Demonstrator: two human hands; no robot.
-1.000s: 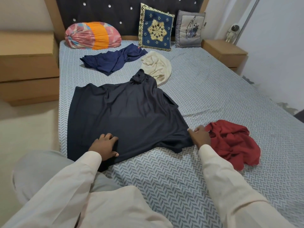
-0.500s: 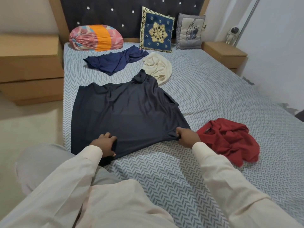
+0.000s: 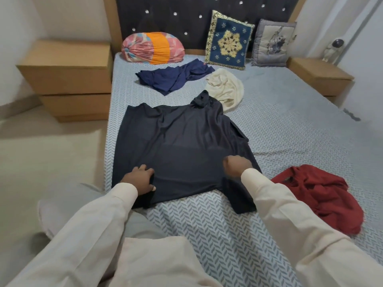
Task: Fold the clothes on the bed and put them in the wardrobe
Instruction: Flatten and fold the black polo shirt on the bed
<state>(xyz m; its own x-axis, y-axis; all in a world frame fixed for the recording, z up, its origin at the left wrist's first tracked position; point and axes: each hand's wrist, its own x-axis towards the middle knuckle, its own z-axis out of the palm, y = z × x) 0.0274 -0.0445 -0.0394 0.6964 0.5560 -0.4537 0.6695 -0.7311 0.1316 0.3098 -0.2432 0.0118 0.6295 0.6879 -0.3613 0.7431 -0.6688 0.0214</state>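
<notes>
**Desk:** Where is the dark shirt [image 3: 182,141]?

**Photographer:** Spread flat on the bed [image 3: 290,131], near its left edge, collar towards the headboard [image 3: 186,17].

**Desk:** And the hands?

**Photographer:** The right hand [image 3: 236,164], blurred, curls round the shirt's right side, with a sleeve trailing under the wrist. The left hand [image 3: 138,179] lies on the hem, fingers bent. Whether it grips or only presses, I cannot tell. A red garment [image 3: 319,193] lies crumpled to the right, and a blue garment [image 3: 174,77] and a cream garment [image 3: 227,88] sit beyond the collar.

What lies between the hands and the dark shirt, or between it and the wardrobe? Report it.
Nothing visible: the left hand rests on the dark shirt and the right hand grips its right side. The wardrobe is out of view, so that path cannot be judged.
</notes>
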